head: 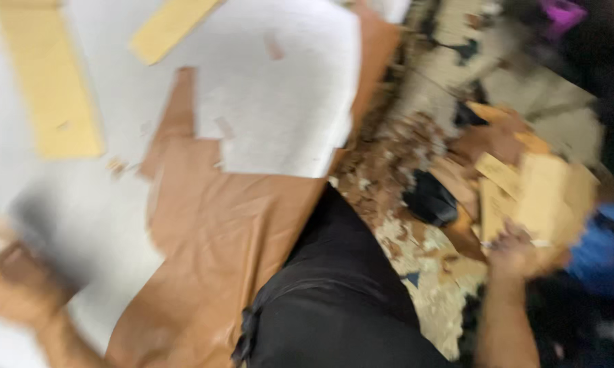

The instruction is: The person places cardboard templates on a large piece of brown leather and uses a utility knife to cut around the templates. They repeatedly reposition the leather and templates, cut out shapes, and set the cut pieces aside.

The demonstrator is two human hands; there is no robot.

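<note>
The view is heavily blurred. My right hand [518,249] at the lower right grips a bundle of tan cardboard pieces [538,197] above a littered floor. My left hand [14,286] is at the lower left over a white sheet [82,197]; its fingers look curled, and whether it holds anything is unclear. A brown sheet [218,232] lies between my hands, partly under a white foam-like panel [279,88]. My dark-clothed leg [334,293] is in the lower middle.
Two yellow strips [44,82] [167,27] lie on the white surface at the upper left. Scraps and debris [402,163] cover the floor on the right. A blue object [603,249] and a purple item [562,13] sit at the right edge.
</note>
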